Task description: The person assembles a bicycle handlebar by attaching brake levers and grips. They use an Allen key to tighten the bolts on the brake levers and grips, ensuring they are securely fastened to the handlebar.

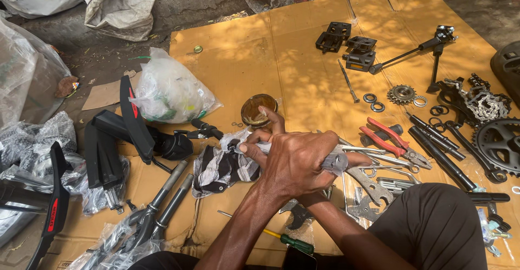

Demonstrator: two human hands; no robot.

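Note:
My left hand (295, 164) lies on top, back of the hand up, shut around a shiny metal part wrapped in clear plastic (334, 162). My right hand (269, 121) is mostly hidden beneath it; a few of its fingers show at the far side, on the same wrapped part. The wrapping's loose end (234, 139) sticks out to the left. A checked cloth (221, 171) lies just below and to the left of the hands, and a round rusty tin (259, 110) sits just beyond them on the cardboard sheet (254, 53).
Red-handled pliers (387, 136), spanners (374, 187) and a green-handled screwdriver (295, 243) lie close by. Farther right are black pedals (346, 45), a kickstand (417, 52), a sprocket (402, 94), a chain (486, 104) and a chainring (501, 142). A plastic bag (170, 91) and black parts (135, 122) lie left.

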